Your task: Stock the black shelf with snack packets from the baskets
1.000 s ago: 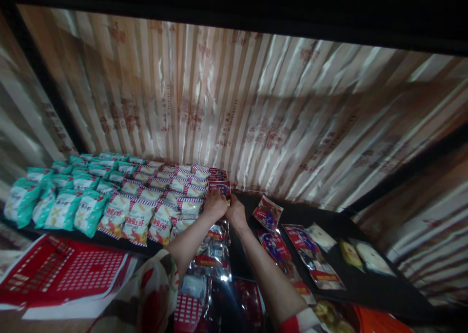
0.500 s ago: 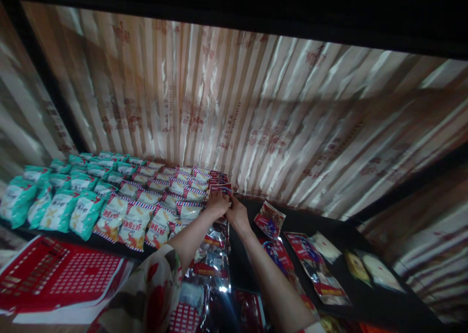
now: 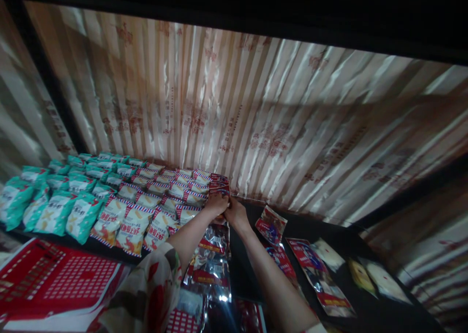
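Both my hands are together at the back of the shelf. My left hand is closed on a dark red snack packet, whose upper edge shows above the knuckles. Pressed close beside it, my right hand has its fingers closed at the packet's right edge; the fingertips are partly hidden. Just behind, more dark red packets stand in the same column. Shiny dark red packets lie in front, under my left forearm. White and red snack bags stand in rows to the left.
Teal snack bags fill the far left of the black shelf. A red basket is below at front left. On the right lie red packets, a long red packet and pale packets. A pleated curtain hangs behind.
Both hands have moved slightly down at the column, and the held packet shows less above my fingers. More of the packets behind it is visible. The view has shifted slightly.
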{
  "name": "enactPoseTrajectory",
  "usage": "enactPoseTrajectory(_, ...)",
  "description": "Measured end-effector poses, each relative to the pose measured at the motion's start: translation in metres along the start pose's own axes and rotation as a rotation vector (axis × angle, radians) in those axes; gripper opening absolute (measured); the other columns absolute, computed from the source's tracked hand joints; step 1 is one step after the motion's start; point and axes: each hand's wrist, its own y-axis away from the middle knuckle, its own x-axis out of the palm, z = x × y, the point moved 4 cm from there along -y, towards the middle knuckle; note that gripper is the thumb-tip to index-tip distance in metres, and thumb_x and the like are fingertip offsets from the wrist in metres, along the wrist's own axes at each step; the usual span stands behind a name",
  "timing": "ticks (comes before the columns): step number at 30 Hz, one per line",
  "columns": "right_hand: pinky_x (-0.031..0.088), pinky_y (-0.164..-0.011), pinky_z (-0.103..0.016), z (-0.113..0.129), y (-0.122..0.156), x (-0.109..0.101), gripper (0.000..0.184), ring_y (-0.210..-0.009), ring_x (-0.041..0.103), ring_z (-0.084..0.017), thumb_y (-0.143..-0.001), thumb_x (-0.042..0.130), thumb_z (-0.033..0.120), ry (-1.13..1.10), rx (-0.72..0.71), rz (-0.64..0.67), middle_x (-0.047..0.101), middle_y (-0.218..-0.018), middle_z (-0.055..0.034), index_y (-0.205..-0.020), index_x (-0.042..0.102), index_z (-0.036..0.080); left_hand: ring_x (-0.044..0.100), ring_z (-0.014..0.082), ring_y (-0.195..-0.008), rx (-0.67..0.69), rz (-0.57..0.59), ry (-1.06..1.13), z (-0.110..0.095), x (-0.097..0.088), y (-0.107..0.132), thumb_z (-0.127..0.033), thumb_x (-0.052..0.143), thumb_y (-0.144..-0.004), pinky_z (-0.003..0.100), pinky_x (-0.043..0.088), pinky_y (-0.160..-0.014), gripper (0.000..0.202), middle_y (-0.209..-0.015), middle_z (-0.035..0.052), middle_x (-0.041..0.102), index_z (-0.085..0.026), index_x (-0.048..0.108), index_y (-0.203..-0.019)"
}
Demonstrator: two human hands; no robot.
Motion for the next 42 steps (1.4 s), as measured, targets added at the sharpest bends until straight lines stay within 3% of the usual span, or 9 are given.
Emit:
enactPoseTrajectory(9, 0.045, -0.076, -0.024, -0.006, 0.003, 0.005, 0.031, -0.091, 0.065, -0.02, -0.079, 0.049, 0.017, -0.061, -0.027, -0.005, 0.07, -0.098, -0.0083, -0.107, 0.062, 0.016, 0.056, 0.0185, -0.108, -0.024, 0.022, -0.021, 0.003, 0.001, -0.001, -0.026, 0.037, -0.089, 0.03, 0.04, -0.094, 0.028, -0.113, 0.0068, 0.063, -0.019, 0.06, -0.104)
enactPoseTrajectory(17, 0.046, -0.075, -0.025, -0.019, 0.008, 0.014, 0.039, -0.087, 0.066, -0.019, -0.079, 0.048, 0.02, -0.181, -0.045, 0.016, 0.071, -0.092, -0.0066, -0.116, 0.058, 0.016, 0.05, 0.0242, -0.117, -0.112, -0.019, -0.063, -0.001, 0.001, 0.0, -0.027, 0.037, -0.088, 0.034, 0.036, -0.098, 0.035, -0.121, 0.017, 0.058, -0.008, 0.058, -0.11)
enactPoseTrajectory(25, 0.047, -0.08, -0.026, -0.026, 0.011, 0.018, 0.041, -0.091, 0.065, -0.018, -0.081, 0.041, 0.015, -0.236, -0.022, 0.022, 0.069, -0.099, -0.0079, -0.119, 0.055, 0.016, 0.04, 0.0242, -0.126, -0.086, -0.077, -0.082, 0.003, 0.008, 0.001, -0.027, 0.042, -0.086, 0.035, 0.029, -0.105, 0.037, -0.131, 0.0165, 0.049, -0.01, 0.055, -0.116)
enactPoseTrajectory(30, 0.047, -0.084, -0.027, -0.03, 0.01, 0.02, 0.042, -0.094, 0.064, -0.018, -0.08, 0.041, 0.014, -0.263, -0.02, 0.025, 0.068, -0.105, -0.0092, -0.12, 0.055, 0.015, 0.03, 0.027, -0.134, -0.108, -0.064, -0.063, 0.003, 0.013, 0.006, -0.03, 0.04, -0.087, 0.043, 0.026, -0.107, 0.041, -0.139, 0.0155, 0.042, -0.014, 0.05, -0.124)
enactPoseTrajectory(37, 0.046, -0.078, -0.027, -0.027, 0.016, 0.01, 0.037, -0.089, 0.065, -0.02, -0.082, 0.043, 0.018, -0.026, -0.016, 0.048, 0.069, -0.097, -0.0081, -0.115, 0.06, 0.019, 0.022, 0.0342, -0.136, -0.174, -0.017, -0.035, 0.006, 0.017, 0.006, -0.033, 0.04, -0.087, 0.05, 0.029, -0.104, 0.047, -0.148, 0.0166, 0.027, -0.018, 0.042, -0.132)
enactPoseTrajectory(40, 0.046, -0.077, -0.031, -0.022, 0.016, 0.0, 0.031, -0.091, 0.063, -0.024, -0.085, 0.043, 0.026, 0.146, -0.024, -0.033, 0.067, -0.102, -0.0119, -0.106, 0.066, 0.02, 0.023, 0.0344, -0.136, -0.17, -0.012, -0.039, 0.007, 0.018, 0.006, -0.034, 0.039, -0.087, 0.049, 0.03, -0.104, 0.047, -0.148, 0.0154, 0.027, -0.018, 0.042, -0.132)
enactPoseTrajectory(42, 0.045, -0.081, -0.03, -0.017, 0.011, -0.002, 0.031, -0.096, 0.061, -0.023, -0.087, 0.041, 0.025, 0.145, -0.102, -0.09, 0.065, -0.105, -0.0126, -0.103, 0.066, 0.019, 0.022, 0.0339, -0.136, -0.164, -0.015, -0.049, 0.007, 0.019, 0.007, -0.032, 0.036, -0.088, 0.049, 0.029, -0.104, 0.047, -0.148, 0.0146, 0.028, -0.019, 0.041, -0.133)
